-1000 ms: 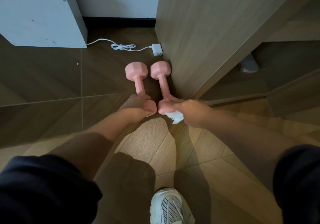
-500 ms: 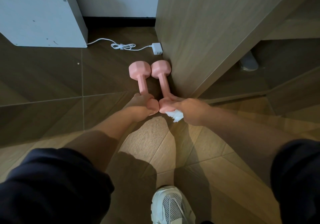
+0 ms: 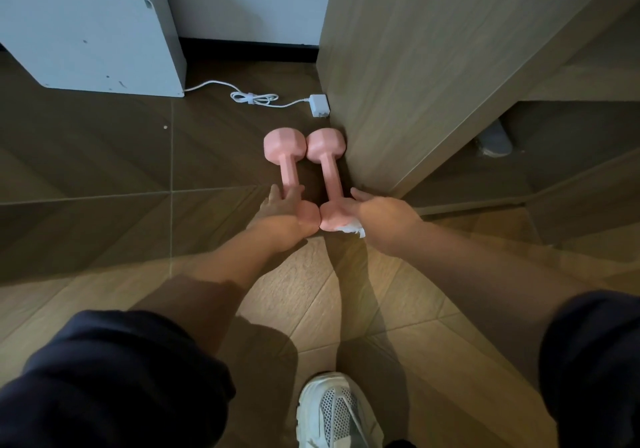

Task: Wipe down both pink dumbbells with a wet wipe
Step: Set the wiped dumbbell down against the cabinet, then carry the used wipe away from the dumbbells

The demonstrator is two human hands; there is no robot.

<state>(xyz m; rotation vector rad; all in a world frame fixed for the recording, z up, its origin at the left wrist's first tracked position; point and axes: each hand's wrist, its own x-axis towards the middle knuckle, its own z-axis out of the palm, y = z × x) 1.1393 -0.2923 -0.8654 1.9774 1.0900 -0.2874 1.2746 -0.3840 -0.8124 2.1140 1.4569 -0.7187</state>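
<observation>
Two pink dumbbells lie side by side on the wood floor, heads touching. The left dumbbell [image 3: 288,170] has its near head under my left hand [image 3: 281,205], whose fingers lie straight along both sides of the handle. The right dumbbell [image 3: 331,174] lies against the wooden cabinet panel. My right hand [image 3: 382,214] rests on its near head and holds a crumpled white wet wipe [image 3: 351,229] under the palm, against that head. Only a corner of the wipe shows.
A tall wooden cabinet panel [image 3: 398,84] stands right of the dumbbells. A white box [image 3: 93,32] sits at the back left, with a white cable and plug [image 3: 318,105] on the floor behind the dumbbells. My white shoe [image 3: 336,413] is at the bottom.
The left dumbbell has slid right until it touches the right one. My left hand's fingers have straightened off the near head. My right hand stays on the right dumbbell's near head.
</observation>
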